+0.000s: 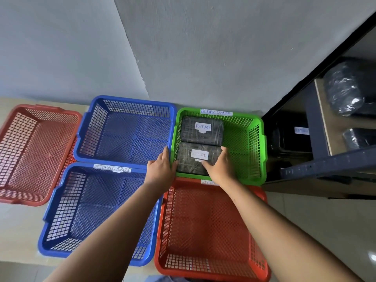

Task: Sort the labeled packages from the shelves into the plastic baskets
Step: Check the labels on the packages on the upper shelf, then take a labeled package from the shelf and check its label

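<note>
red basket, far left (30, 153): no packages inside.
blue baskets (124, 129): two, front one tagged "return overdue".
left hand (160, 169): fingers flat against near package's left side, at the green rim.
near package (195, 159): "return" label, lying in green basket (244, 147), touching far package (201, 130).
right hand (219, 165): gripping near package's right edge.
shelf (325, 165): dark wrapped packages.

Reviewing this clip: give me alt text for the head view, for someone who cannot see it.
Both bare hands, left hand and right hand, set a black wrapped package labeled RETURN into a green plastic basket, in front of a second black RETURN package. Two blue baskets and two red baskets around it hold nothing; a dark shelf unit with more black packages stands to the right.
</note>
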`<state>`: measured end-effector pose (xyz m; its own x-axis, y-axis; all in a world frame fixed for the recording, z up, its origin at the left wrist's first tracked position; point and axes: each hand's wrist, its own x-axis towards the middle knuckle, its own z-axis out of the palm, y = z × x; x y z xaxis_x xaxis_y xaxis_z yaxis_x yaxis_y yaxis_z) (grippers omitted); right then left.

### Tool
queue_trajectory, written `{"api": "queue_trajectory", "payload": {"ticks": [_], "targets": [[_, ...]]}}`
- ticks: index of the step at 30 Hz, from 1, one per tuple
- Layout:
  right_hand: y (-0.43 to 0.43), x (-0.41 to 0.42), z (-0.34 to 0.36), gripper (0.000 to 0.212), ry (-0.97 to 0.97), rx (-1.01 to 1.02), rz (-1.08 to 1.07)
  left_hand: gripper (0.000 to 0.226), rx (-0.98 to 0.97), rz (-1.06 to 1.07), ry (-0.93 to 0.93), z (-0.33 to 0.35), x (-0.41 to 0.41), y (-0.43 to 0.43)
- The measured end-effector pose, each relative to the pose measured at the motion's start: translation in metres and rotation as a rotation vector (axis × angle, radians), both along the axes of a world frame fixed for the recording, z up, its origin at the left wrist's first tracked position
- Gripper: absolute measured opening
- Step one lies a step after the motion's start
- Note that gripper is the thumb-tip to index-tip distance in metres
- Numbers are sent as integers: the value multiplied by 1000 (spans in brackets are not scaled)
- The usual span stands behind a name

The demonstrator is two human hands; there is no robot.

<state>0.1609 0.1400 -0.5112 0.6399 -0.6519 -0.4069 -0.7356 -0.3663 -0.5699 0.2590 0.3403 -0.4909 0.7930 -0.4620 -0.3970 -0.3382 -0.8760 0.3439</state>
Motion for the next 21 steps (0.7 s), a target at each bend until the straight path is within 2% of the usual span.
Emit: {"api": "queue_trajectory", "payload": {"ticks": [6,13,21], "targets": [[1,-4,13,99,7,-55,49,77,-42,-8,75,7,8,4],[-6,-33,54,92,14,-181,81,62,-48,-28,-9,37,-4,9],[-21,-95,115,77,-167,-349,59,59,-101,-132,-115,73,-56,-21]]}}
